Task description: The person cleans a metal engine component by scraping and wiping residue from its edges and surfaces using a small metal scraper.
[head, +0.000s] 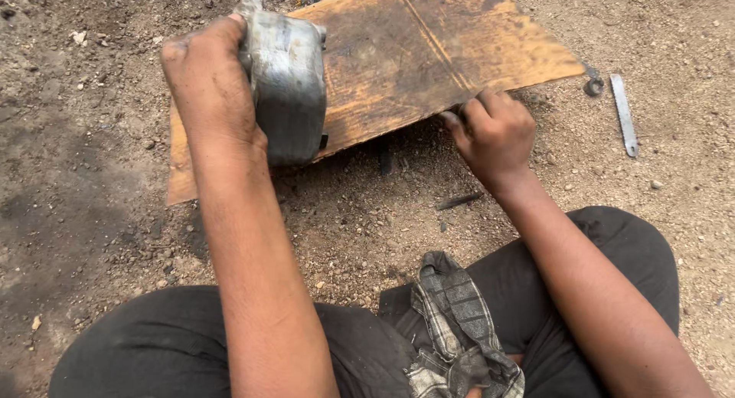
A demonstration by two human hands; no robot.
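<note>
My left hand (pixel 210 84) grips a grey, rounded metal casing (pixel 287 80) and holds it upright above the left end of a stained brown board (pixel 429 45) lying on the dirt. My right hand (pixel 494 134) is at the near edge of that board, fingers curled around the edge and lifting it slightly. A small dark object lies in the shadow under the raised edge (pixel 385 159).
A flat metal wrench (pixel 624 114) lies on the ground to the right of the board, with a small dark ring-shaped part (pixel 594 84) beside it. A dark bolt or pin (pixel 458 202) rests on the gravel. A checked rag (pixel 455 321) sits on my lap.
</note>
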